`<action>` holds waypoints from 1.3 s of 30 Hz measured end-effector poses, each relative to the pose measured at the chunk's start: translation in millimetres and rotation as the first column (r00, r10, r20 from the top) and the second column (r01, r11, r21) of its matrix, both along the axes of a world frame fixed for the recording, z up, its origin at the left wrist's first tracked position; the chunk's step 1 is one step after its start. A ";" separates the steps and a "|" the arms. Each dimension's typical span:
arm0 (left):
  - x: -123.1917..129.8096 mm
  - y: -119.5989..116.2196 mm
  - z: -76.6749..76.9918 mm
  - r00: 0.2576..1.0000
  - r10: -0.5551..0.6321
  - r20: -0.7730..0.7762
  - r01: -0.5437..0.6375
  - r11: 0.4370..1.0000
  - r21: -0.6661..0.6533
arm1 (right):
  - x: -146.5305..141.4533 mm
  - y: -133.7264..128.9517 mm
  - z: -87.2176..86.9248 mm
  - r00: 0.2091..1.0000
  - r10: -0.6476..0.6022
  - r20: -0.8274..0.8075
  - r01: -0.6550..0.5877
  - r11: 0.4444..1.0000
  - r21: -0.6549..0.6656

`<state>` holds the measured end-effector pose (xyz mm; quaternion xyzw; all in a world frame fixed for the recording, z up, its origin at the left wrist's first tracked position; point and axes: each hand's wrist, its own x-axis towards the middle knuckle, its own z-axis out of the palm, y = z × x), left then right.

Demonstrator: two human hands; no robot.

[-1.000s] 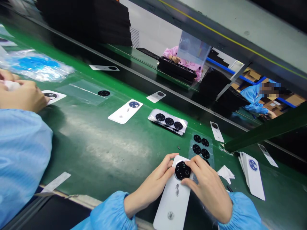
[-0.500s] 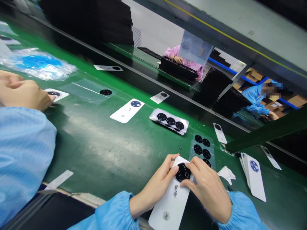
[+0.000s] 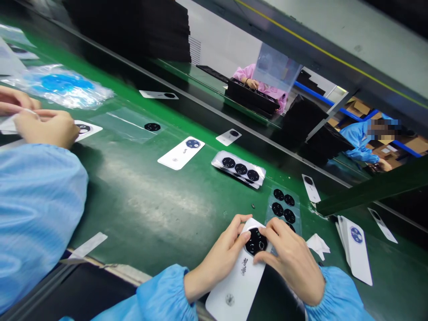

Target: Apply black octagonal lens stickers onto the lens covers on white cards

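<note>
Disc (image 3: 256,240), black and round, lies at the far end of the white panel (image 3: 234,285) between your two hands, and it could end up off-centre or slightly turned if your thumbs push unevenly from its two sides. Smudges are a risk too, since bare fingertips touch its dark face. The panel itself could slip or swing, because your grip is all at the far end while the long near part reaches back past your wrists, unheld, over the counter's (image 3: 150,214) near edge. A sideways jerk of your right hand could also nudge the clear sheet of black discs (image 3: 277,208) just beyond its knuckles.

The panel points away from you, disc end foremost and leaning to the right; its long axis runs from the near left, between your wrists, to the far right at your fingertips. The side with the disc and dark printed marks faces up.

Your left hand (image 3: 217,267) is clamped on the panel's left edge, thumb on the disc. Your right hand (image 3: 294,263) is closed at the opposite edge, thumb and forefinger bent over the disc's right side; its fingers underneath are hidden. Right of that hand lie a crumpled white wipe (image 3: 318,246) and, farther out, a fanned stack of white panels (image 3: 359,258).
</note>
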<state>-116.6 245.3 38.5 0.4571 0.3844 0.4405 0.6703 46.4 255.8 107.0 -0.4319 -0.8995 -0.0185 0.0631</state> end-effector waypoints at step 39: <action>0.2 3.8 10.8 0.898 -0.040 0.437 0.161 0.957 -0.244 | -5.4 14.4 10.3 0.563 -0.742 -0.364 -0.079 0.390 -0.918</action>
